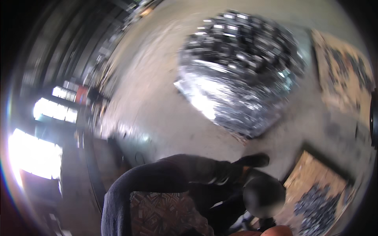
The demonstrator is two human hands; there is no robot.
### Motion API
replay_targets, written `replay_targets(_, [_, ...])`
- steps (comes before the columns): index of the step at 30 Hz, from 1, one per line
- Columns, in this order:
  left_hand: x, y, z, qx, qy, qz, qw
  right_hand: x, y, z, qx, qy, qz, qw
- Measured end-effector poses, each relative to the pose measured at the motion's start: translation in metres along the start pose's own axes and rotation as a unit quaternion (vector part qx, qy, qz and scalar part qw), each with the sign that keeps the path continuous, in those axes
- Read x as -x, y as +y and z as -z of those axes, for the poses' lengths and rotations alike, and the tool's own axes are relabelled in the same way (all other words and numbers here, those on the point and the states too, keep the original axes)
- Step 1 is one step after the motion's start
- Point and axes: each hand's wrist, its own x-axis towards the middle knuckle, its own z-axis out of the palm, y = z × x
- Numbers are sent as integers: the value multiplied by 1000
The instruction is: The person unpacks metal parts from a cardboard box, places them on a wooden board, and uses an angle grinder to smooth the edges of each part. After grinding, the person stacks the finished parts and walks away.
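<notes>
My left arm, in a dark grey sleeve (153, 177), rises from the lower edge and bends to the right. At its end my left hand (218, 173) looks dark, perhaps gloved, and motion smears its fingers. Beside it is a round, dark grey disc-like thing (264, 196); whether the hand touches it I cannot tell. A black shape like a shoe tip (254, 160) shows just beyond. At the lower edge, an orange-tan rounded shape (275, 231) may be part of my right hand, its fingers hidden. Brown patterned material (167, 214) shows beneath the left arm.
Ahead stands a large heap of dark metal pieces (240, 43), its near side wrapped in shiny clear film (232, 94). A wooden box (301, 173) with dark grey pieces lies at lower right, another wooden-coloured surface (327, 86) with scattered pieces farther right. Bright windows (35, 153) are left.
</notes>
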Motion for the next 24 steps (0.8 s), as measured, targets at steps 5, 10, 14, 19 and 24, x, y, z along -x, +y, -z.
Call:
replay_targets(5, [182,142,-75,43,216,161,962,36,-91,-175,43,-190,-64,979])
replay_targets(10, [328,238,-196,190,463,196,843,84,-105,-344,102,-316,-130,934])
replay_targets(14, [409,279,-261,306,629,98,708,124,-93,-475,148,-366,-186,900])
replay_targets(19, [515,305,-280,338,747,-63,569,164,-46,-646,195,-389,-247,866])
replay_targets(24, [660,326,-252,515,713,-217,424,200,2,-795,197,-385,-265,862])
